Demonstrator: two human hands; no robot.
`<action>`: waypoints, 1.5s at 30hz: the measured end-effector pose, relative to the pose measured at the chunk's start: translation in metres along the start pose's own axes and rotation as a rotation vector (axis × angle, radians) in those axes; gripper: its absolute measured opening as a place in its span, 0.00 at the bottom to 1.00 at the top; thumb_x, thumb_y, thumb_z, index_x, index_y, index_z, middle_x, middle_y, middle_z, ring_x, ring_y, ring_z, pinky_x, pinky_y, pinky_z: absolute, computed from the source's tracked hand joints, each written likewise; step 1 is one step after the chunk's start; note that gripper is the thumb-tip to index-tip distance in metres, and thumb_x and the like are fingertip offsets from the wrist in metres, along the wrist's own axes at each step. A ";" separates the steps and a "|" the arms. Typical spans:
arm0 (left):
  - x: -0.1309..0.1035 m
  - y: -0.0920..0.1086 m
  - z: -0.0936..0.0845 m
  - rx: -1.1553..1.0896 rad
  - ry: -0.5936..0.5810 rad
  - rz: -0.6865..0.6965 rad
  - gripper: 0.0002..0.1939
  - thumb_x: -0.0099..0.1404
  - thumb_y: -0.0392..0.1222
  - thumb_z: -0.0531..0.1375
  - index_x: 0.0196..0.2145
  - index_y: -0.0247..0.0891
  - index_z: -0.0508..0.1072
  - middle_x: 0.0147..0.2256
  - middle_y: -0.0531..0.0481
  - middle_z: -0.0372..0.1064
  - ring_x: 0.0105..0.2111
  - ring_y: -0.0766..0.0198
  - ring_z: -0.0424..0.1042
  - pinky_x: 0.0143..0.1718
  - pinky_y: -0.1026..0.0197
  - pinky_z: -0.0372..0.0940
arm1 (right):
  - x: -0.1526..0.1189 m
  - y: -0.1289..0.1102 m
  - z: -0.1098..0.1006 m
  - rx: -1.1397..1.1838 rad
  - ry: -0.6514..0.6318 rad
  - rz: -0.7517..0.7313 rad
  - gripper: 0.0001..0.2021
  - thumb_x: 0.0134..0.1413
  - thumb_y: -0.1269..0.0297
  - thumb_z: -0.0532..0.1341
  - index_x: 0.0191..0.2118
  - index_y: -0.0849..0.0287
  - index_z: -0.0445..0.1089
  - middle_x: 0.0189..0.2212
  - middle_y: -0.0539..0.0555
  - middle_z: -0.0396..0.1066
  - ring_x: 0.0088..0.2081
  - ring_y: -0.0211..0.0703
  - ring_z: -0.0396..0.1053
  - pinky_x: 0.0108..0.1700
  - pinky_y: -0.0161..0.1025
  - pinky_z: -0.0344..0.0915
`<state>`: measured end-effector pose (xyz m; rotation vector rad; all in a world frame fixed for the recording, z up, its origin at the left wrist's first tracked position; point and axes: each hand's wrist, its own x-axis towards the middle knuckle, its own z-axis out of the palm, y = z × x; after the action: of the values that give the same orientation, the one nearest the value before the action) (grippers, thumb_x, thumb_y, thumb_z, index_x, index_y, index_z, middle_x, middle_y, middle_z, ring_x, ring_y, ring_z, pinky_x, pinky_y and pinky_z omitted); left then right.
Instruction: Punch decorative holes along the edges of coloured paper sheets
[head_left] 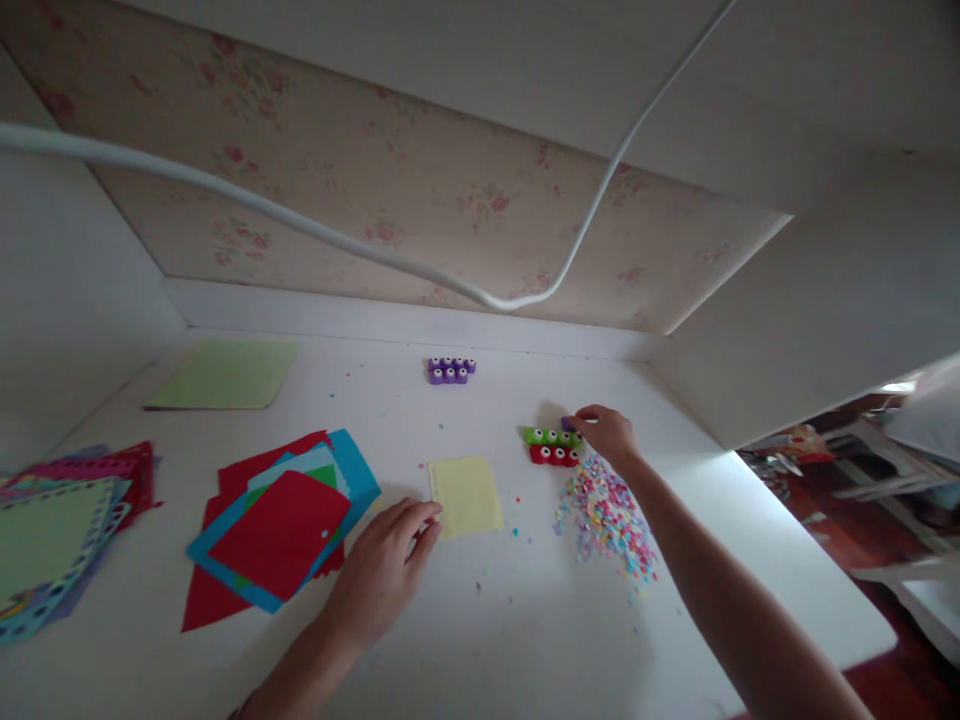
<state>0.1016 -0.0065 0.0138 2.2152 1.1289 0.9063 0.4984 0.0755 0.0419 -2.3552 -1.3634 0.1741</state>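
My right hand (606, 434) pinches a small purple craft punch (568, 423) at the back of a row of green craft punches (552, 437). Red craft punches (555, 456) stand in front of the green ones, each with a white, black-centred button on it. Beside the left edge of a square yellow paper (466, 497), my left hand (390, 555) is loosely curved, with a gap between thumb and fingers. Its fingertips overlap the edge, and the paper lies flat. More purple craft punches (449, 372) stand in two rows toward the back.
Colourful paper confetti (609, 515) is heaped below my right hand. Red, blue and green paper sheets (279, 530) overlap left of my left hand. Punched-edge cards (60, 540) lie far left, with a pale green sheet (225, 373) behind. A white cable (337, 238) hangs across the view.
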 end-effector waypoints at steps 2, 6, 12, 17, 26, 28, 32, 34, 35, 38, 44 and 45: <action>0.001 0.001 0.000 0.015 -0.007 -0.003 0.09 0.73 0.41 0.52 0.44 0.41 0.71 0.39 0.50 0.74 0.36 0.62 0.74 0.40 0.59 0.70 | 0.000 -0.002 0.000 -0.043 -0.017 -0.011 0.10 0.43 0.54 0.67 0.28 0.54 0.77 0.30 0.54 0.79 0.36 0.51 0.74 0.37 0.41 0.64; 0.002 0.004 -0.002 0.054 -0.011 0.006 0.09 0.73 0.40 0.52 0.42 0.41 0.72 0.37 0.49 0.74 0.37 0.61 0.74 0.40 0.58 0.70 | -0.001 -0.017 -0.007 -0.065 -0.006 -0.069 0.14 0.51 0.51 0.63 0.36 0.56 0.78 0.34 0.56 0.79 0.37 0.52 0.75 0.39 0.43 0.66; -0.001 0.008 -0.001 0.156 -0.055 0.054 0.10 0.71 0.36 0.52 0.40 0.42 0.74 0.36 0.49 0.76 0.37 0.58 0.75 0.42 0.54 0.70 | -0.011 -0.091 0.022 0.039 -0.101 -0.399 0.13 0.61 0.60 0.57 0.47 0.56 0.75 0.43 0.54 0.77 0.40 0.43 0.75 0.45 0.38 0.68; -0.005 0.009 -0.002 0.237 -0.118 0.120 0.11 0.69 0.33 0.53 0.42 0.41 0.74 0.38 0.48 0.77 0.39 0.56 0.75 0.46 0.49 0.70 | -0.007 -0.163 0.070 0.066 -0.192 -0.560 0.19 0.61 0.65 0.58 0.58 0.56 0.68 0.57 0.56 0.68 0.51 0.44 0.71 0.54 0.38 0.64; -0.002 0.012 -0.006 0.191 -0.196 0.142 0.15 0.63 0.27 0.56 0.44 0.40 0.73 0.44 0.48 0.76 0.46 0.54 0.73 0.49 0.47 0.69 | -0.005 -0.186 0.081 0.110 -0.174 -0.480 0.08 0.59 0.67 0.58 0.40 0.61 0.74 0.46 0.62 0.74 0.48 0.53 0.72 0.53 0.47 0.64; -0.002 0.012 -0.008 0.180 -0.149 0.142 0.14 0.64 0.28 0.56 0.44 0.41 0.73 0.43 0.48 0.76 0.45 0.54 0.74 0.49 0.47 0.69 | -0.014 -0.182 0.074 0.166 -0.177 -0.479 0.09 0.59 0.68 0.58 0.41 0.61 0.74 0.44 0.61 0.75 0.48 0.51 0.72 0.53 0.47 0.65; 0.000 0.008 -0.015 0.158 0.066 0.003 0.11 0.70 0.34 0.52 0.44 0.42 0.72 0.41 0.47 0.76 0.43 0.56 0.75 0.47 0.49 0.70 | -0.058 -0.171 0.054 0.326 -0.293 -0.537 0.10 0.58 0.67 0.59 0.46 0.57 0.70 0.42 0.54 0.76 0.44 0.42 0.75 0.47 0.39 0.70; 0.001 0.006 -0.017 0.134 0.147 -0.077 0.11 0.71 0.38 0.53 0.49 0.42 0.70 0.46 0.45 0.73 0.46 0.56 0.73 0.49 0.50 0.70 | -0.091 -0.165 0.046 0.553 -0.524 -0.647 0.14 0.56 0.66 0.62 0.48 0.55 0.67 0.45 0.53 0.75 0.44 0.41 0.76 0.44 0.37 0.73; 0.001 0.005 -0.017 0.124 0.161 -0.098 0.13 0.71 0.39 0.54 0.52 0.41 0.68 0.49 0.44 0.72 0.49 0.55 0.72 0.51 0.50 0.69 | -0.108 -0.162 0.043 0.669 -0.672 -0.704 0.16 0.55 0.66 0.62 0.50 0.54 0.65 0.49 0.55 0.72 0.46 0.42 0.76 0.45 0.38 0.73; -0.001 0.000 -0.011 0.112 0.149 -0.096 0.22 0.68 0.40 0.58 0.58 0.41 0.62 0.53 0.41 0.68 0.54 0.52 0.69 0.54 0.48 0.68 | -0.146 -0.155 0.038 0.749 -0.828 -0.807 0.19 0.53 0.72 0.61 0.52 0.53 0.64 0.53 0.55 0.66 0.47 0.42 0.74 0.48 0.41 0.74; -0.004 -0.006 -0.002 0.135 0.045 -0.049 0.27 0.66 0.38 0.59 0.61 0.41 0.60 0.53 0.41 0.69 0.53 0.50 0.69 0.52 0.46 0.69 | -0.155 -0.134 0.033 0.606 -0.592 -0.859 0.25 0.55 0.69 0.64 0.58 0.52 0.61 0.56 0.58 0.62 0.57 0.47 0.65 0.57 0.49 0.68; -0.004 -0.006 -0.001 0.150 0.040 -0.050 0.25 0.66 0.38 0.60 0.60 0.42 0.62 0.53 0.42 0.69 0.52 0.50 0.69 0.52 0.46 0.69 | -0.152 -0.126 0.033 0.540 -0.504 -0.843 0.25 0.57 0.68 0.63 0.59 0.52 0.61 0.57 0.59 0.62 0.59 0.49 0.63 0.59 0.51 0.66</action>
<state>0.0958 -0.0063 0.0094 2.2852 1.3044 0.8746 0.3096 0.0102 0.0489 -1.2021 -2.0862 0.7911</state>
